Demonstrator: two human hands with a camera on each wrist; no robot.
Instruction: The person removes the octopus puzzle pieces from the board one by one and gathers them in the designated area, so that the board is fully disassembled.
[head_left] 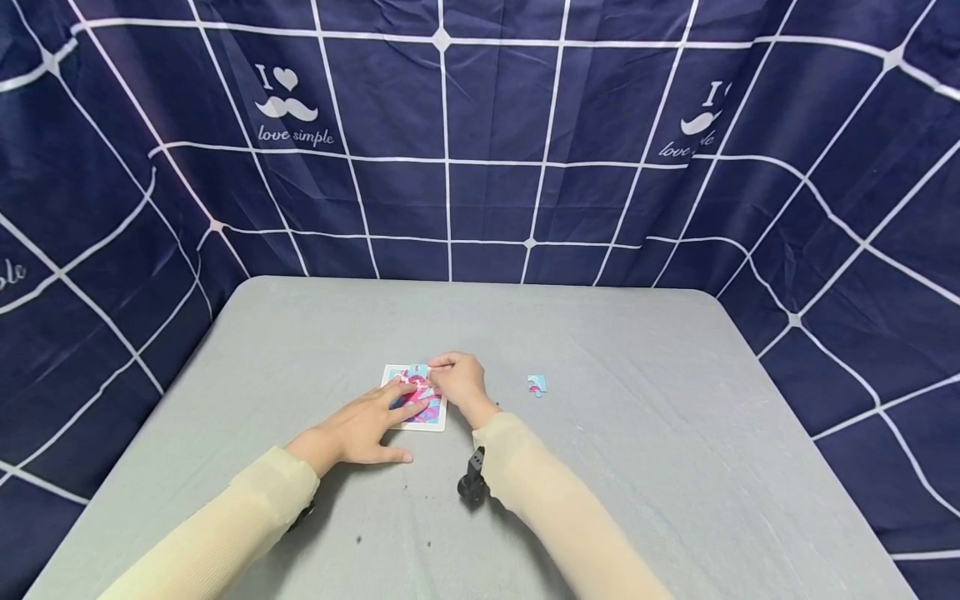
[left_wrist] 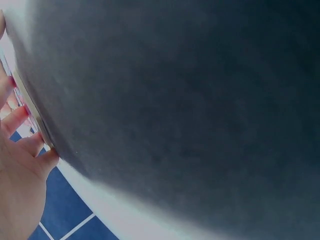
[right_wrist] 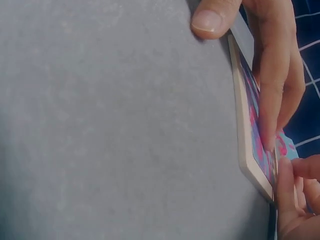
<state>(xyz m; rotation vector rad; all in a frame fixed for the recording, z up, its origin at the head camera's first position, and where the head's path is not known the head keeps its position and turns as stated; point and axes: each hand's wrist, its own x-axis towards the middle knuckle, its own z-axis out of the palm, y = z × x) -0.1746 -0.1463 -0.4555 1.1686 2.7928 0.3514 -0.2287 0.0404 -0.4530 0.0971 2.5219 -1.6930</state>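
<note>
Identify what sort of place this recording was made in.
Probably an improvised recording booth rather than an ordinary room: navy cloth with white lines hangs around three sides of a grey table, which holds a small jigsaw puzzle and a loose piece.

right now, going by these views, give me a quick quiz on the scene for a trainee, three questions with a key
1. Which hand is spread across the puzzle?
2. True or false: the loose piece lies on the table to the left of the puzzle.
3. Which corner of the puzzle is the right hand nearest in the head view?
A. near left
B. far right
C. far left

Key:
1. The left hand.
2. False: it lies to the right of the puzzle, apart from it.
3. B.
</note>
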